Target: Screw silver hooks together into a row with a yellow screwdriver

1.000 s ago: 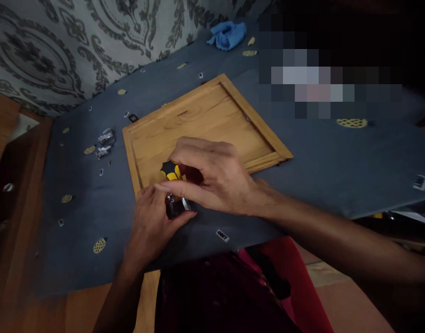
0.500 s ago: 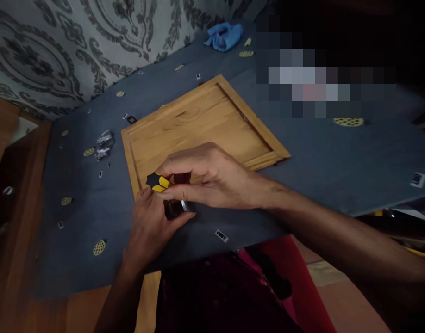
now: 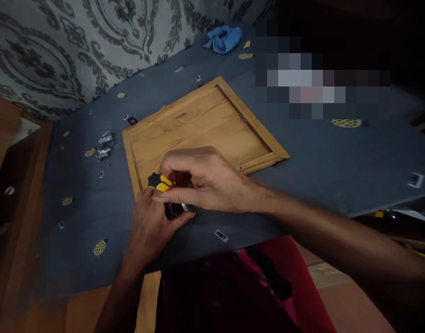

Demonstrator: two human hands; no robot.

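Observation:
A wooden panel with a raised frame (image 3: 233,115) lies on a blue patterned cloth (image 3: 337,162). At the panel's near corner my right hand (image 3: 212,180) is closed round a screwdriver with a black and yellow handle (image 3: 159,181), whose end sticks out to the left. Just below it my left hand (image 3: 152,226) pinches a small shiny metal fitting (image 3: 176,209) against the panel's corner. The screwdriver's tip is hidden by my fingers.
Several small metal fittings (image 3: 104,145) lie on the cloth left of the panel, with small screws scattered about. A crumpled blue rag (image 3: 223,38) sits at the far edge. A patterned wall rises behind. A wooden surface runs along the left.
My right hand has tilted the screwdriver, so its handle end moved left and down from over the panel to just above my left hand. My left hand has stayed on the fitting.

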